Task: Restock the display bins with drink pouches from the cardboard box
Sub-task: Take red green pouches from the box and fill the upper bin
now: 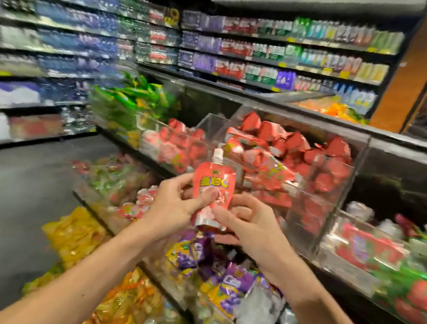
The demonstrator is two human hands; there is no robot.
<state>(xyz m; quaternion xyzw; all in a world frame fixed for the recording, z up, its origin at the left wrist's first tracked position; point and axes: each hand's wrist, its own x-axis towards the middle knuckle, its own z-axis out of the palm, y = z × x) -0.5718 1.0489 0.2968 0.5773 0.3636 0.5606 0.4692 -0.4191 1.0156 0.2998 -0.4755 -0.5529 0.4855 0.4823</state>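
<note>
The setting is a shop aisle with a dark floor, lined at left and rear with shelving stocked with bottled drinks, all strongly blurred. In the foreground stands a tiered display of clear acrylic bins. The upper tier carries red pouches heaped high in two adjoining compartments, with green packs in the bin to their left. A lower tier holds purple-and-yellow pouches, directly below the hands, and yellow and orange packs lie further left and lower. To the right, another bin contains mixed red and green packets. Both bare forearms reach in from the bottom edge and meet at centre frame. A single red drink pouch with a white spout cap at the top is held upright between the two hands, in front of the red-pouch bins and above the purple ones, not touching either stock. The left hand grips the pouch's left edge, thumb across the printed front. The right hand pinches the lower right corner, fingers curled behind the base. Printed characters on the pouch are too blurred to read. The cardboard box cannot be identified in this view.
</note>
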